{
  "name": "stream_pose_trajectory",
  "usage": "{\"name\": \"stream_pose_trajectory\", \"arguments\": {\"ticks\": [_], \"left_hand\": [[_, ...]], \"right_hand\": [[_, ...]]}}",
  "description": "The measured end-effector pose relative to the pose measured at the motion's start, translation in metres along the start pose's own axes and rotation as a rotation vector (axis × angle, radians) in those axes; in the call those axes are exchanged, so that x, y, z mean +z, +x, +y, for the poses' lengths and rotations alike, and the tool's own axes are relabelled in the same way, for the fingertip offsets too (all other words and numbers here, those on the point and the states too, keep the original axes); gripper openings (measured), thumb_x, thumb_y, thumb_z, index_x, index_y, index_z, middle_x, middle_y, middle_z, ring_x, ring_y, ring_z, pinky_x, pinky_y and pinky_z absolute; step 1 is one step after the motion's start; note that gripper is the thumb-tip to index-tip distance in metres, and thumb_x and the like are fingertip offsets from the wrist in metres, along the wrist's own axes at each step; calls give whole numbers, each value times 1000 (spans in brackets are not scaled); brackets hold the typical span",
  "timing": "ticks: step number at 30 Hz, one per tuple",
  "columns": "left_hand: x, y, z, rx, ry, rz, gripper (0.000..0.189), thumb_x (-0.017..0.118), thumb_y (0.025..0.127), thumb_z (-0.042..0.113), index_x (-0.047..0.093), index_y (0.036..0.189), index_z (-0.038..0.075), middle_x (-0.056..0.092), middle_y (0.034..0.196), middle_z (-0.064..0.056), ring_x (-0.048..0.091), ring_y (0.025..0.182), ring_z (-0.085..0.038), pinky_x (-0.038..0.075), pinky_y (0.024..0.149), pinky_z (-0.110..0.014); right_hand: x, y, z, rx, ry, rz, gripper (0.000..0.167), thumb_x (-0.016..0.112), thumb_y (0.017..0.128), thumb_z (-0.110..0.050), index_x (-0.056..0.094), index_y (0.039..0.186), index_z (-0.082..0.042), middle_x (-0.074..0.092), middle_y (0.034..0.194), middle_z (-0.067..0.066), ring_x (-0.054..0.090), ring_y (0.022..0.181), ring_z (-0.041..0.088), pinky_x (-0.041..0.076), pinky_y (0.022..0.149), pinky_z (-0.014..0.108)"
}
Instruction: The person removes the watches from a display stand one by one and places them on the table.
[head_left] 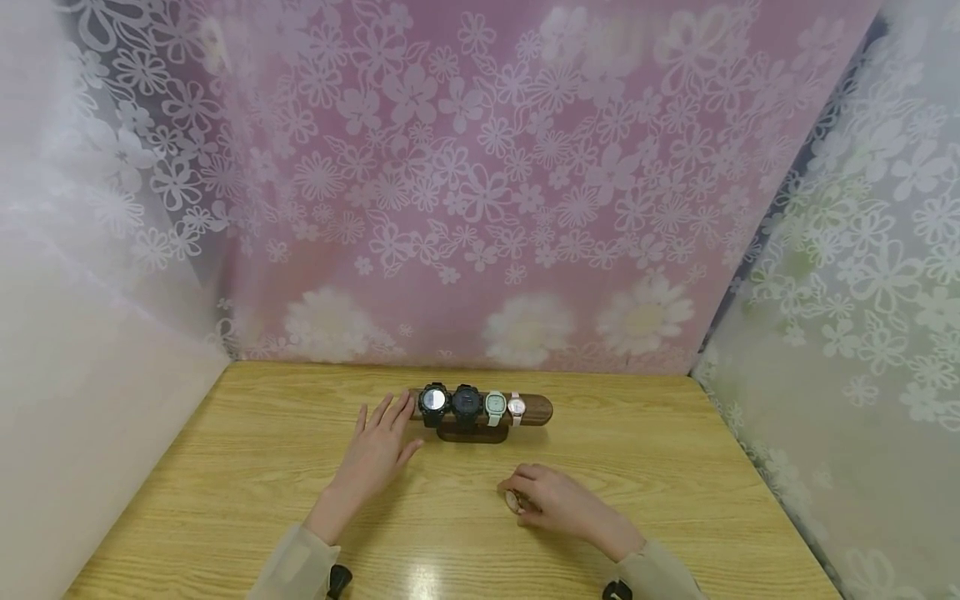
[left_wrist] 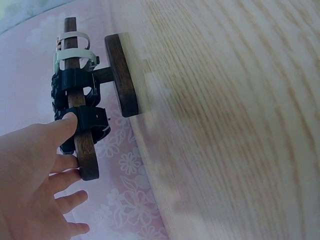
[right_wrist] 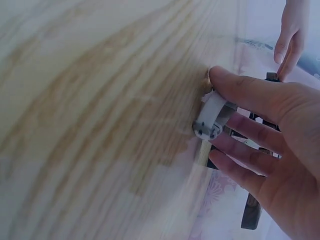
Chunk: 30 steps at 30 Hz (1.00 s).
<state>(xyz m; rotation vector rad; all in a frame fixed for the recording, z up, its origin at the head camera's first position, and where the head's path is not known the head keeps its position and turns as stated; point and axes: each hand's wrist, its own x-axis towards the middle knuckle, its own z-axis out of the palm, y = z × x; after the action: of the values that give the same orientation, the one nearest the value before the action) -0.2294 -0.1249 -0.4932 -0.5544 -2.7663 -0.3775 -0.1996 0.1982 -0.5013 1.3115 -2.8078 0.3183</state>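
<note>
A dark wooden watch stand [head_left: 537,410] stands toward the back of the table. On its bar sit two black watches, the outer one [head_left: 433,402] at the left end, then a mint-green watch [head_left: 496,406] and a small watch with a pale strap [head_left: 517,406]. My left hand [head_left: 372,452] touches the bar's left end with relaxed, spread fingers; in the left wrist view its thumb [left_wrist: 67,127] overlaps the outer black strap. In front of the stand, my right hand [head_left: 561,502] pinches a wristwatch [right_wrist: 212,111] with a whitish strap, its round face [head_left: 513,502] turned left, close over the table.
The wood-grain table [head_left: 247,467] carries the stand on an oval base [head_left: 471,435]. A pink flowered curtain [head_left: 480,192] hangs behind, with whitish panels [head_left: 885,350] at both sides. Dark bands [head_left: 617,590] show at both wrists.
</note>
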Motion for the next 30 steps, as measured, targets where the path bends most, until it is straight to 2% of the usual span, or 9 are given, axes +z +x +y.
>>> {"name": "stream_pose_trajectory", "arguments": {"ticks": [6, 14, 24, 30], "left_hand": [[0, 1, -1, 6, 15, -1, 67, 62, 101, 37, 42, 154, 1, 37, 161, -15, 33, 148, -40, 18, 120, -65], [0, 0, -1, 6, 14, 2, 67, 63, 101, 36, 42, 153, 1, 37, 161, -14, 33, 148, -40, 18, 120, -65], [1, 1, -1, 0, 8, -4, 67, 62, 101, 38, 42, 154, 2, 36, 162, -14, 32, 148, -39, 17, 121, -65], [0, 1, -1, -1, 6, -13, 67, 62, 101, 38, 41, 154, 2, 35, 162, -13, 32, 148, -40, 17, 120, -65]], "right_hand": [[-1, -1, -1, -8, 37, -14, 46, 84, 85, -29, 70, 127, -14, 63, 111, -5, 58, 90, 2, 56, 78, 25], [0, -3, -1, -48, -12, 31, 53, 84, 83, -33, 69, 129, -12, 66, 111, -1, 62, 91, 7, 58, 78, 29], [1, 0, 0, 18, -5, 9, 53, 81, 85, -32, 67, 133, -14, 67, 118, -1, 65, 103, 14, 58, 86, 33], [-1, 2, 1, -1, 9, 42, 53, 80, 87, -34, 67, 133, -11, 68, 118, 2, 66, 102, 17, 59, 85, 35]]}}
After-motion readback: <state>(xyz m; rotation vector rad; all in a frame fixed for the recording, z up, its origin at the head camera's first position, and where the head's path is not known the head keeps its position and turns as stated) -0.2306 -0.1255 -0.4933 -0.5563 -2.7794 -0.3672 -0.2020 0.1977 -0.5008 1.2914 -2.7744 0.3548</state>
